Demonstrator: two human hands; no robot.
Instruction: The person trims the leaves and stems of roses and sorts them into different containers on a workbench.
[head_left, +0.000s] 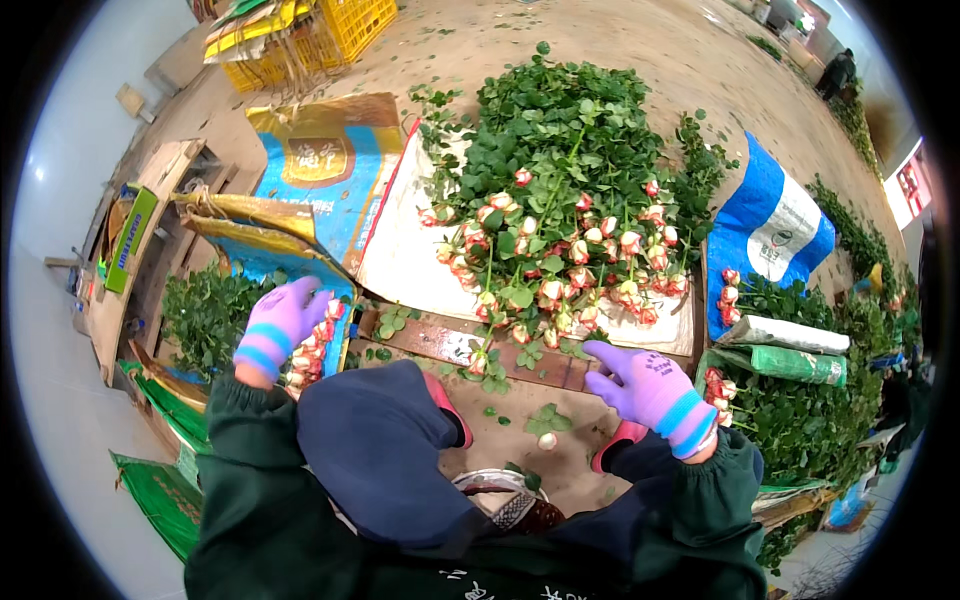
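My left hand (283, 324), in a purple knit glove with blue cuff stripes, is beside a row of red-and-cream rose heads (306, 361) at the left. Its fingers are bent and apart, with nothing visible in the gap; whether they touch the blooms is unclear. My right hand (643, 384), in a matching glove, hangs open and holds nothing near the front edge of a wooden board (559, 369). Ahead of me, a large heap of cut roses (551, 289) lies on a white sheet (397, 255), blooms towards me and green leaves (562, 112) away.
Blue-and-gold woven sacking (311, 172) stands left of the heap. Wrapped rose bundles (787, 409) and a blue-and-white sack (772, 225) are on the right. A wooden bench (150, 247) stands far left, yellow crates (360, 30) behind. A fallen bloom (547, 441) lies between my shoes.
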